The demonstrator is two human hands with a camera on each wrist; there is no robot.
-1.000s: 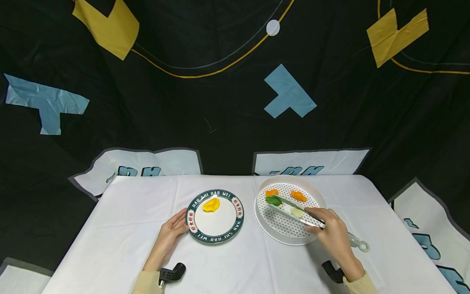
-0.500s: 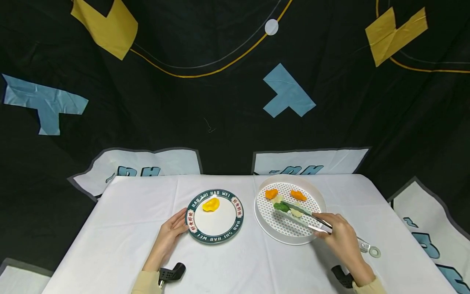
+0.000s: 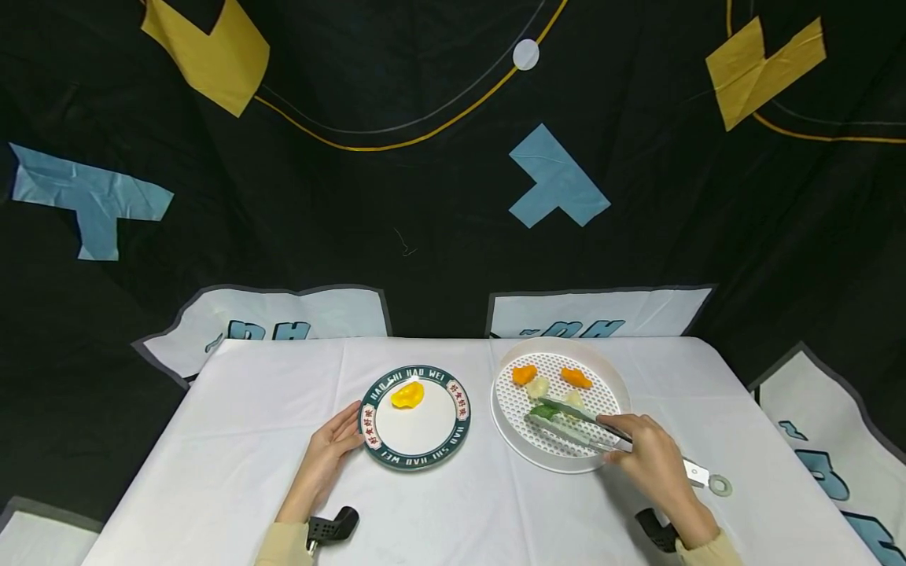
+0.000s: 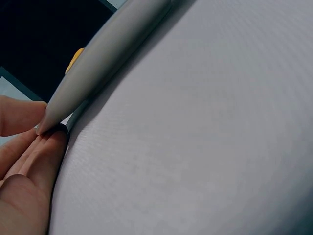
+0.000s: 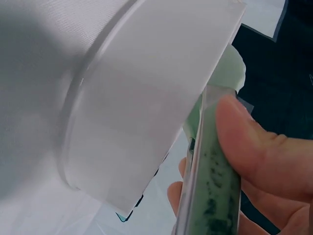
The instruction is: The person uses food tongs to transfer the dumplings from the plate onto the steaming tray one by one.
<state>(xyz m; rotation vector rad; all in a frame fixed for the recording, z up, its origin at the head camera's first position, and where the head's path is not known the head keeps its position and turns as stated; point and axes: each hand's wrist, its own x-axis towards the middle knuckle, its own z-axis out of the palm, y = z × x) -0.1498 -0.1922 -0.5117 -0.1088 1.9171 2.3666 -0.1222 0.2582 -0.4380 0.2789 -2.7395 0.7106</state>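
Observation:
My left hand [image 3: 331, 446] pinches the left rim of a white plate [image 3: 415, 461] with a green lettered border. In the left wrist view the thumb lies above the plate's edge [image 4: 98, 54], with fingers beneath. A yellow dumpling-like piece [image 3: 406, 395] rests on it. My right hand [image 3: 654, 457] grips tongs [image 3: 697, 473], whose arms reach over a round white container [image 3: 501, 424] with a perforated surface. A green leafy-looking piece [image 3: 543, 411] sits between the tong tips; whether it is lifted, I cannot tell. The right wrist view shows the thumb pressed on the tongs [image 5: 212, 191].
Two orange pieces [image 3: 576, 377] and two pale pieces [image 3: 538, 387] lie on the perforated surface. A white cloth [image 3: 488, 519] covers the table. Behind it hangs a black curtain [image 3: 396, 220] with blue and yellow shapes.
The tongs and my right hand have moved right and toward me, and the green piece has shifted with the tips. A pale piece is now uncovered. My left hand and the plate stay put.

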